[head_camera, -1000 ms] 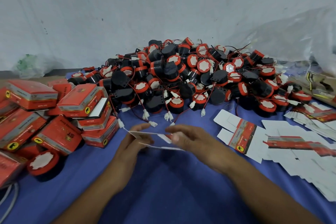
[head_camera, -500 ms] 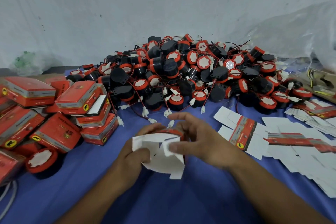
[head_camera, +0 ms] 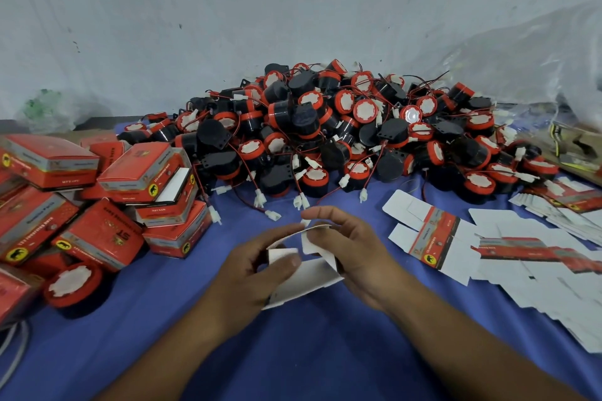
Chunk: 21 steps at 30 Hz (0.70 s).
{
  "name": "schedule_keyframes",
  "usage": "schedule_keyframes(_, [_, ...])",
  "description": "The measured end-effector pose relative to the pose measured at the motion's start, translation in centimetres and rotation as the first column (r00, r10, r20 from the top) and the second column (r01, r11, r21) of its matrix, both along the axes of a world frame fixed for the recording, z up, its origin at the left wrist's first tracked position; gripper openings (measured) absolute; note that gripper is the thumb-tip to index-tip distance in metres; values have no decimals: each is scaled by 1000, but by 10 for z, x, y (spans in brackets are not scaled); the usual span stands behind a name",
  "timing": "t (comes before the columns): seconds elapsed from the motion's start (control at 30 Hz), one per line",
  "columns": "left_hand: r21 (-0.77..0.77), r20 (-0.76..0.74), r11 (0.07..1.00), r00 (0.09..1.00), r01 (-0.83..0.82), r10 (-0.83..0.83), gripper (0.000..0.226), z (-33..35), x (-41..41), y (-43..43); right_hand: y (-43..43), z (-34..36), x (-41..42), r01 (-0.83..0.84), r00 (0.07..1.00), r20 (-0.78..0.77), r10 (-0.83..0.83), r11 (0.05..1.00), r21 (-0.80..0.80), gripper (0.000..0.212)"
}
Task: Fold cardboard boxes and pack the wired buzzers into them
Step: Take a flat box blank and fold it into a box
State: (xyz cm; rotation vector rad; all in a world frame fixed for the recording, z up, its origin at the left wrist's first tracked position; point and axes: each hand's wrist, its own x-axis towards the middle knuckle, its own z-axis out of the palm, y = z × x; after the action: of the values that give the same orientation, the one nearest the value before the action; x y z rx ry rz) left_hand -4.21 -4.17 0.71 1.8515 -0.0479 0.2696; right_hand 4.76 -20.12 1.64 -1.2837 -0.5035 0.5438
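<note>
gripping box [head_camera: 311, 278] w/ left hand [head_camera: 254, 273] & right hand [head_camera: 356, 255] over blue cloth [head_camera: 325, 355], buzzer pile [head_camera: 325, 133] by white wall [head_camera: 228, 10].

Red-and-black buzzers [head_camera: 342, 127], blue cloth [head_camera: 309, 352]

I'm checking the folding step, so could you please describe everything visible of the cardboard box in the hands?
The cardboard box is half folded, thin card showing mostly its white inside, flaps bent but not closed. It is tilted over the blue cloth, near the buzzer pile. The left hand pinches a small flap; the right hand grips its upper right edge.
</note>
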Motion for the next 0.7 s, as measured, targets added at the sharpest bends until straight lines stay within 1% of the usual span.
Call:
schedule_keyframes(0.07, [-80, 3, 991, 994, -107, 107, 30, 0, 2, 1, 0, -2, -3, -51, 991, 121, 56, 998, -38, 27])
schedule_keyframes(0.13, [-177, -29, 965, 981, -194, 192, 23, -1, 3, 4, 0, -4, -6, -126, 941, 300, 156, 985, -116, 40])
schedule_keyframes(0.17, [-220, -49, 948, 973, -232, 227, 22, -1, 4, 6, -1, -5, -8, -171, 906, 362, 219, 972, -161, 49])
schedule_keyframes(0.2, [-268, -74, 928, 966, -260, 249, 22, -2, 6, 9, -1, -5, -9, -219, 876, 391, 284, 954, -203, 60])
schedule_keyframes(0.27, [-337, -119, 899, 960, -280, 254, 21, -3, 8, 11, -5, -3, -10, -312, 851, 359, 384, 918, -243, 80])
schedule_keyframes(0.3, [-341, -122, 898, 960, -280, 253, 24, -3, 8, 11, -6, -2, -10, -343, 846, 344, 408, 910, -235, 83])
schedule_keyframes(0.33, [-326, -113, 906, 962, -272, 248, 27, -4, 8, 12, -7, 0, -10, -340, 849, 345, 401, 913, -225, 79])
schedule_keyframes(0.43, [-233, -77, 947, 975, -221, 208, 22, -6, 5, 11, -3, -1, -9, -203, 894, 363, 262, 960, -194, 57])
schedule_keyframes(0.5, [-198, -42, 963, 983, -185, 180, 29, -9, 4, 9, -1, -2, -9, -183, 927, 302, 222, 971, -152, 50])
schedule_keyframes(0.53, [-223, -21, 962, 988, -155, 154, 26, -9, 3, 7, -1, -1, -9, -185, 940, 268, 211, 975, -120, 47])
schedule_keyframes(0.57, [-294, -18, 948, 992, -122, 122, 24, -7, 3, 4, -2, 0, -8, -182, 951, 239, 197, 980, -84, 44])
schedule_keyframes(0.6, [-375, -20, 923, 996, -86, 85, 31, -5, 3, 2, -2, 1, -8, -177, 958, 222, 184, 983, -51, 40])
schedule_keyframes(0.63, [-449, -22, 892, 999, -53, 48, 43, -4, 2, 1, -3, 3, -7, -174, 960, 216, 176, 984, -27, 37])
schedule_keyframes(0.7, [-491, 16, 871, 1000, 6, 2, 66, -3, 4, 0, -2, 4, -7, -173, 962, 214, 170, 985, -7, 34])
